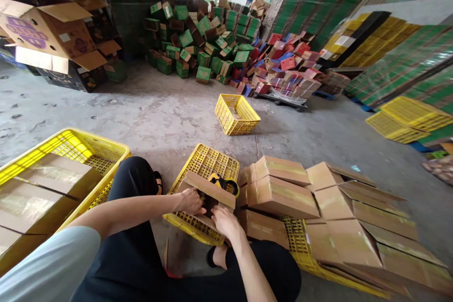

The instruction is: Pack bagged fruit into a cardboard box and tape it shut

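A brown cardboard box [212, 190] lies with its top flaps raised on an upturned yellow plastic crate [212, 163] between my knees. My left hand [191, 201] is at the box's left end, its fingers curled over the edge and partly hidden inside the dark opening. On the near side, my right hand [226, 222] grips the edge of a flap with bent fingers. Just behind the far flap rests a yellow and black tape dispenser [224, 183], touched by neither hand. What lies inside the box is too dark to make out.
Taped cartons [279, 193] are stacked to my right, partly on another yellow crate [297, 236]. At my left a large yellow crate [106, 148] holds more cartons [53, 188]. A yellow basket [237, 122] stands ahead on the floor, before heaped green boxes [203, 59].
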`<state>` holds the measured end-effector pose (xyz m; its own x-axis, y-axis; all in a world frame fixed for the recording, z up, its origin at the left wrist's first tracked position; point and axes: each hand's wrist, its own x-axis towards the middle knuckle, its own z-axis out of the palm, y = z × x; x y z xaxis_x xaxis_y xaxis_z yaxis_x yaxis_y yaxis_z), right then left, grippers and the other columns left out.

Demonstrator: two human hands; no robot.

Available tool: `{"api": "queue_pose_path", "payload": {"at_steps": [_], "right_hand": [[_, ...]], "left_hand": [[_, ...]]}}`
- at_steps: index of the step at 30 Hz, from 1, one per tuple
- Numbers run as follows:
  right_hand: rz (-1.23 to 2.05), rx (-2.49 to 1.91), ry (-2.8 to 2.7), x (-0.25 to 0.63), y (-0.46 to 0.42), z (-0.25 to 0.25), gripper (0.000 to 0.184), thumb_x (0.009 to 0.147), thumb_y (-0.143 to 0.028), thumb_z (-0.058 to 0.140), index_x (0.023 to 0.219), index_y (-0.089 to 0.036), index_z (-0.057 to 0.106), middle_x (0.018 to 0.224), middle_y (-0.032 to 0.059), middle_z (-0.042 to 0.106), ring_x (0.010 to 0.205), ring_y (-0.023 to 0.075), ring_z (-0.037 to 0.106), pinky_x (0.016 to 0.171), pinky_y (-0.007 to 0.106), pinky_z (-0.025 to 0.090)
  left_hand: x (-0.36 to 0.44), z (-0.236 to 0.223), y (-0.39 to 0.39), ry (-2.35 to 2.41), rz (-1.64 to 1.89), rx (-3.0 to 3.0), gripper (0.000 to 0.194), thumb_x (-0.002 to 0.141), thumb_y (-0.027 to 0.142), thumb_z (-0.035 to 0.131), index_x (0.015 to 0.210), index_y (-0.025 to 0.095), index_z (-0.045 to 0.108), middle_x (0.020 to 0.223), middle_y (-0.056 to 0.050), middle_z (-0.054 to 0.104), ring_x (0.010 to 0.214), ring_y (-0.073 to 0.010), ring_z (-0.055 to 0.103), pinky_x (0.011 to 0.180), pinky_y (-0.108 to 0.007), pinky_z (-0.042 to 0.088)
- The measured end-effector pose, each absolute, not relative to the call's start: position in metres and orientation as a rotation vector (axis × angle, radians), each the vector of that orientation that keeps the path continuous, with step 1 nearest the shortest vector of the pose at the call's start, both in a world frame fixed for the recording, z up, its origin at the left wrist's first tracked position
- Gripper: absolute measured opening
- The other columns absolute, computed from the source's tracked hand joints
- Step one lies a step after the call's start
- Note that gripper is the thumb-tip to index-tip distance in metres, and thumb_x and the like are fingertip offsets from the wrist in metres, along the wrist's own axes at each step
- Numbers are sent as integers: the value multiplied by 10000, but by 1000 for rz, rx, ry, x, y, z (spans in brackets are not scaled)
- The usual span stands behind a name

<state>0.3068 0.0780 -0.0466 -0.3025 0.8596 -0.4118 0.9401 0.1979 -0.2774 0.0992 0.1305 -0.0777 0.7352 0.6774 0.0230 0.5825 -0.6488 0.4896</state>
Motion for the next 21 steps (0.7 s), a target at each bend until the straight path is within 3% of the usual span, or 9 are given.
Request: {"api": "queue_pose_path", "payload": {"at_steps": [4,7,10,13,15,18,21], "right_hand": [[-513,1751,2319,300,76,-37,378,978,-194,549,1289,-193,764,1489,169,662,1307,357,654,1077,435,521],[-283,1776,2350,305,73,-29,529,961,-226,581,1488,-220,627,1482,178,649,1309,379,615,1047,465,519],[-48,1845,2333,314,70,-24,687,965,-241,594,1636,-209,450,1317,202,726,1243,399,618,1029,499,492],[132,1911,2266,322,74,-22,693,1015,-277,548,1679,-192,367,1216,209,766,1245,414,608,1125,564,392],[223,1928,2226,324,78,-24,676,1035,-296,526,1680,-177,362,1242,211,771,1339,426,566,1226,615,250],[215,1944,2197,323,85,-31,697,1028,-283,529,1681,-126,346,1236,215,784,1449,433,496,1282,630,110],[162,2009,2232,322,90,-41,776,984,-271,578,1687,-84,305,1367,242,722,1480,443,472,1298,615,100]], "left_hand": [[85,-67,135,929,213,2549,385,969,439,612,735,183,778,772,-179,766,954,-371,720,1177,-518,375],[78,-63,136,916,216,2594,323,973,381,578,942,163,814,937,-201,784,1075,-388,686,1241,-534,292],[76,-67,138,1006,273,2593,348,973,324,532,1114,140,791,1018,-218,780,1088,-398,676,1234,-573,269],[75,-71,143,1179,215,2553,511,989,339,502,1376,56,681,1053,-264,771,1075,-432,690,1169,-620,299],[73,-72,147,1293,123,2520,655,993,367,521,1546,16,525,1150,-311,743,1087,-458,694,1098,-625,362],[70,-74,149,1397,41,2486,885,937,437,656,1677,80,329,1500,-363,547,1187,-502,660,1006,-589,459],[63,-80,147,1378,42,2482,1081,843,588,761,1713,189,258,1739,-270,251,1447,-575,440,1036,-608,480]]}}
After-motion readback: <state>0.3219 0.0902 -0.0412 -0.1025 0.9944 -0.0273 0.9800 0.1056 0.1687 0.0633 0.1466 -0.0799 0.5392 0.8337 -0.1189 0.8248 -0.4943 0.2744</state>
